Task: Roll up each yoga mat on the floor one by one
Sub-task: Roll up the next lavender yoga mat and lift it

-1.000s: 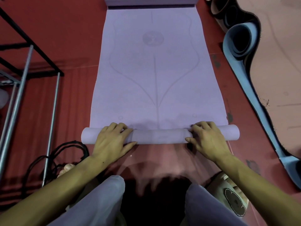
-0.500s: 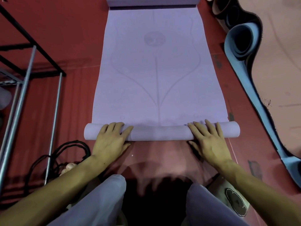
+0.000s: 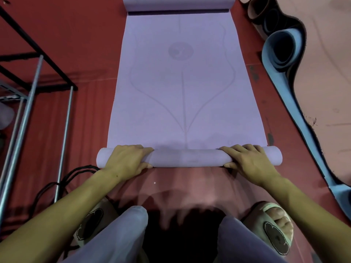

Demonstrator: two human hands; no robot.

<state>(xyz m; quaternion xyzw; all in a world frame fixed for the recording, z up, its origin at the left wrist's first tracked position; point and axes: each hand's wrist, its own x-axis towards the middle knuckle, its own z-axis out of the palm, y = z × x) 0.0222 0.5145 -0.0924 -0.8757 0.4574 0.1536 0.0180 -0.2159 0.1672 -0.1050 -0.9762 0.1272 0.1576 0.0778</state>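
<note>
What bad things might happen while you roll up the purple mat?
The roll might go crooked: its ends stick out past the flat mat, so the layers may not line up unless the left hand and right hand push evenly. The far end curls up and may flop or crease when the roll reaches it. The blue mat lies close on the right and might get bumped.

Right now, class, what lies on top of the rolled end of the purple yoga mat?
Both hands: left hand and right hand curl over the rolled end of the purple yoga mat. The roll surface beneath them is covered.
</note>
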